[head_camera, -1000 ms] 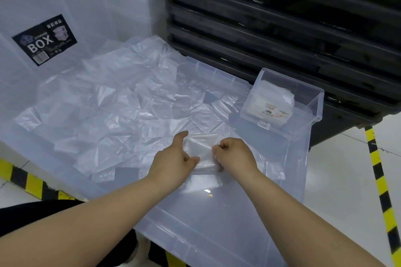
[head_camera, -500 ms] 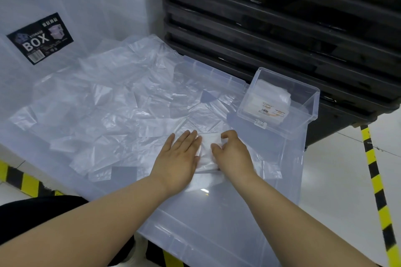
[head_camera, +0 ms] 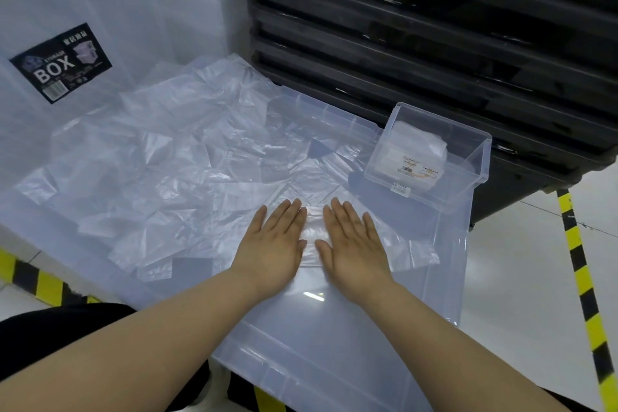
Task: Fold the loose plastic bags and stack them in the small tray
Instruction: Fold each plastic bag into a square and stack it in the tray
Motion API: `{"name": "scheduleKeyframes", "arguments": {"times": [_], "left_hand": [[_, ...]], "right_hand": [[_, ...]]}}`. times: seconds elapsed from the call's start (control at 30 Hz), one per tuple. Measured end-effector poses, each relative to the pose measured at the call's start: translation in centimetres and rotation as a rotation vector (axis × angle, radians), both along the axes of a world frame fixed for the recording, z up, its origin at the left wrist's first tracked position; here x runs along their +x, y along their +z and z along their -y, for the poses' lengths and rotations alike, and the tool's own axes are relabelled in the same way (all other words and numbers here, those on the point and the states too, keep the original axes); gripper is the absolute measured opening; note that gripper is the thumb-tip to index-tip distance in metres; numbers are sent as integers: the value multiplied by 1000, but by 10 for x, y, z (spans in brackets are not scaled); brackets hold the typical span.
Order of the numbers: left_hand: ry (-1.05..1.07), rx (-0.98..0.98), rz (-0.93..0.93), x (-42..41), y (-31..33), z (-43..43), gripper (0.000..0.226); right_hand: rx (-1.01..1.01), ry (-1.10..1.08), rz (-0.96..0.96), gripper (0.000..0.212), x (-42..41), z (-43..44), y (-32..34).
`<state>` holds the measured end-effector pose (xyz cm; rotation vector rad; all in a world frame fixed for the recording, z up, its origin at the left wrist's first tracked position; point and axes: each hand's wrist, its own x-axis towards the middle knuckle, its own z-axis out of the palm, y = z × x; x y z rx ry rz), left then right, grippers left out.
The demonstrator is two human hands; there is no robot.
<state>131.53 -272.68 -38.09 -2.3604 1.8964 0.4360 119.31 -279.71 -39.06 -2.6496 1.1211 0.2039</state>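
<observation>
A folded clear plastic bag (head_camera: 312, 237) lies flat on the translucent lid (head_camera: 334, 328). My left hand (head_camera: 272, 244) and my right hand (head_camera: 352, 244) lie side by side on it, palms down, fingers straight, pressing it flat. Only a narrow strip of the bag shows between the hands. A heap of loose clear plastic bags (head_camera: 160, 164) spreads over the lid to the left and behind. The small clear tray (head_camera: 468, 177) stands at the lid's far right corner, with folded bags (head_camera: 414, 154) stacked inside it.
A stack of black crates (head_camera: 434, 43) rises right behind the tray. A large clear storage box with a black "BOX" label (head_camera: 62, 62) stands at the back left. Yellow-black floor tape (head_camera: 582, 278) runs along the white floor on the right.
Both hands pinched and folded the bag a second ago. The left hand flattened first, then the right; now both press the folded bag with straight fingers.
</observation>
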Motion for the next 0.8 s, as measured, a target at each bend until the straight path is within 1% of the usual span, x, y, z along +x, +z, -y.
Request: {"name": "scheduleKeyframes", "arguments": {"times": [0.1,0.27,0.33,0.5,0.6,0.7,0.8], "left_hand": [[27,3,-56,3,2,3,53],[110,-106,-222,14,13,20,51],[147,-117,-255,18,18,33,48],[135,73,-196,20,28,64,47],[129,139,-187,22,31,75,46],[129,193,-187,21,33,81,36],[137,188,-217,20,32,81,25]], "right_hand": [[-9,-39,-24,101,-4,2,1],[7,-43,-4,101,-4,1,0],[11,-51,2,102,-4,1,-1],[21,-51,34,102,-5,2,-2],[27,-46,44,103,-6,4,-3],[28,-38,54,102,-6,5,-3],[35,-31,39,102,-5,5,-2]]}}
